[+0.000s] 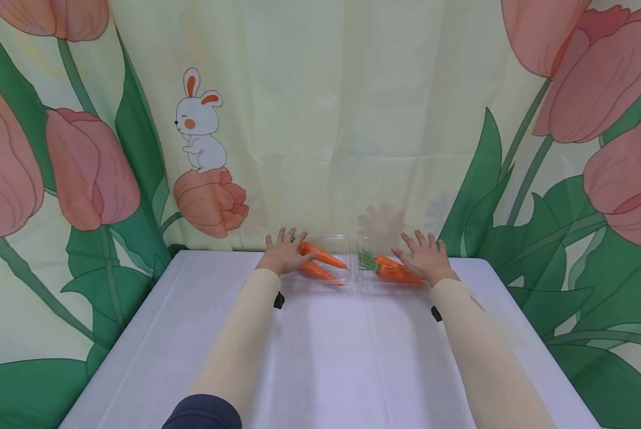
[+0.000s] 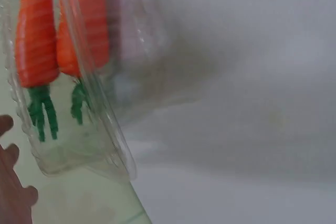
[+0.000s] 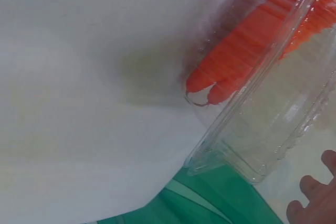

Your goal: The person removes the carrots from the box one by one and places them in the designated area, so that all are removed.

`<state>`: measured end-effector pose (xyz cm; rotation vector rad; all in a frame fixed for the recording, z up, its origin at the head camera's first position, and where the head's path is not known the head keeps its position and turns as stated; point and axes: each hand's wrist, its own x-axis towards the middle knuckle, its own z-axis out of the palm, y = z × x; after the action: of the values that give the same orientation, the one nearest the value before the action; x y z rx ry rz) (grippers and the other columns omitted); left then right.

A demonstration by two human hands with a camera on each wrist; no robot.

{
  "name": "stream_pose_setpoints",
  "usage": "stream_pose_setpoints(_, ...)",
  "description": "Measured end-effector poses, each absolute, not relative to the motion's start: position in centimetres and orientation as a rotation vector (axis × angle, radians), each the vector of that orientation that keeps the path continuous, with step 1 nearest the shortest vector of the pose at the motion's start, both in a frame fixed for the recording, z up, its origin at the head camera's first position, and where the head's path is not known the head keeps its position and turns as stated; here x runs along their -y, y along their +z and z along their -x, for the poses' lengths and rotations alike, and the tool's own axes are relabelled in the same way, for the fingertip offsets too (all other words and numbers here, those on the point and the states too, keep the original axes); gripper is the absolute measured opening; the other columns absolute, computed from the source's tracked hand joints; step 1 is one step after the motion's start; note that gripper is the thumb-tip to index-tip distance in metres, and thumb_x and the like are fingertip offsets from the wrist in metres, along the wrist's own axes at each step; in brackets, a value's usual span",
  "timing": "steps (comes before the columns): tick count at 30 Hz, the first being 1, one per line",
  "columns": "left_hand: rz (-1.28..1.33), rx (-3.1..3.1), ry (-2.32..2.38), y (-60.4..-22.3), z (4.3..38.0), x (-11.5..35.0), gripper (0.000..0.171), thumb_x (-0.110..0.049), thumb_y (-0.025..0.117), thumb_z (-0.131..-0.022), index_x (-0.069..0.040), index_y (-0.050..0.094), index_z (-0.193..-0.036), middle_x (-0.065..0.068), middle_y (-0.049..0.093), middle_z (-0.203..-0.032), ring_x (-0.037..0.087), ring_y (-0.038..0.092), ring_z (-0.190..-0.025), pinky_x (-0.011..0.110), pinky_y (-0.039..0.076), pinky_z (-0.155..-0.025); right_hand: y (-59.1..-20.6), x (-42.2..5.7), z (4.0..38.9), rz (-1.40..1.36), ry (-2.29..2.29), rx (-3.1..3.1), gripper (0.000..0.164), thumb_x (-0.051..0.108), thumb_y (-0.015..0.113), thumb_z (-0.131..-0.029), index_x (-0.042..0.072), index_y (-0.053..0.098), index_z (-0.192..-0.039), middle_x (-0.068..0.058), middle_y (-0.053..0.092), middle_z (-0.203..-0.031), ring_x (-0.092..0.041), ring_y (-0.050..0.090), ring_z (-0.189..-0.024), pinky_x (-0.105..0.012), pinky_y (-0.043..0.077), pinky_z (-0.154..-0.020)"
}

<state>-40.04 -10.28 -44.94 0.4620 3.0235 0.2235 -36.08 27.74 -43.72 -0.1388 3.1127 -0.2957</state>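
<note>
Two clear plastic boxes stand side by side at the table's far edge. The left box [image 2: 63,163] holds two orange carrots [image 1: 324,256] with green tops, which show in the left wrist view. In the right box [image 3: 252,148] lie more orange carrots [image 1: 398,274], their leafy green tops [image 1: 367,260] toward the left in the head view. My left hand [image 1: 284,256], fingers spread, overlaps the left box's outer end. Over the outer end of the right box, my right hand [image 1: 425,262] spreads its fingers likewise. Neither hand is curled round anything.
A white cloth covers the table [image 1: 342,369]. Right behind its far edge hangs a curtain [image 1: 310,119] printed with tulips and a rabbit. Small black devices [image 1: 279,300] sit at the wrists.
</note>
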Motion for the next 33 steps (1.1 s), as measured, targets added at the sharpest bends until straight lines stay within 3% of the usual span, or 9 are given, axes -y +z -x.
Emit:
stream_pose_setpoints(12, -0.696, -3.036, 0.162, -44.6, 39.4, 11.9, 0.066, -0.055, 0.050, -0.103, -0.019, 0.044, -0.158, 0.016, 0.037, -0.162, 0.040, 0.021, -0.156, 0.063, 0.022, -0.124, -44.5, -28.8, 35.5, 0.156, -0.352, -3.193, 0.076, 0.062, 0.025, -0.107, 0.009, 0.034, -0.160, -0.029, 0.021, -0.166, -0.056, 0.013, -0.152, -0.070, 0.008, -0.122)
stream_pose_setpoints(19, -0.729, -3.045, 0.361, -45.7, 38.8, 13.7, 0.060, -0.048, 0.057, -0.102, -0.018, 0.051, -0.153, 0.017, 0.039, -0.160, 0.043, 0.022, -0.155, 0.068, 0.028, -0.119, -45.2, -29.6, 35.1, 0.199, -0.388, -3.240, 0.070, 0.057, 0.026, -0.109, 0.008, 0.038, -0.158, -0.028, 0.025, -0.164, -0.053, 0.019, -0.151, -0.070, 0.013, -0.121)
stream_pose_setpoints(28, -0.770, -3.068, 0.586, -47.9, 37.9, 15.0, 0.056, -0.043, 0.060, -0.101, -0.015, 0.055, -0.150, 0.016, 0.038, -0.161, 0.044, 0.020, -0.155, 0.068, 0.025, -0.121, -45.7, -31.6, 34.2, 0.259, -0.574, -3.328, 0.063, 0.047, 0.030, -0.112, 0.002, 0.047, -0.151, -0.030, 0.042, -0.153, -0.052, 0.036, -0.143, -0.071, 0.025, -0.117)
stream_pose_setpoints(33, -0.790, -3.096, 0.666, -48.7, 37.3, 15.7, 0.055, -0.041, 0.061, -0.102, -0.015, 0.055, -0.149, 0.015, 0.039, -0.161, 0.043, 0.020, -0.155, 0.069, 0.026, -0.119, -46.3, -32.3, 33.3, 0.284, -0.610, -3.399, 0.049, 0.036, 0.044, -0.110, 0.001, 0.054, -0.143, -0.029, 0.048, -0.146, -0.052, 0.039, -0.137, -0.072, 0.029, -0.114)
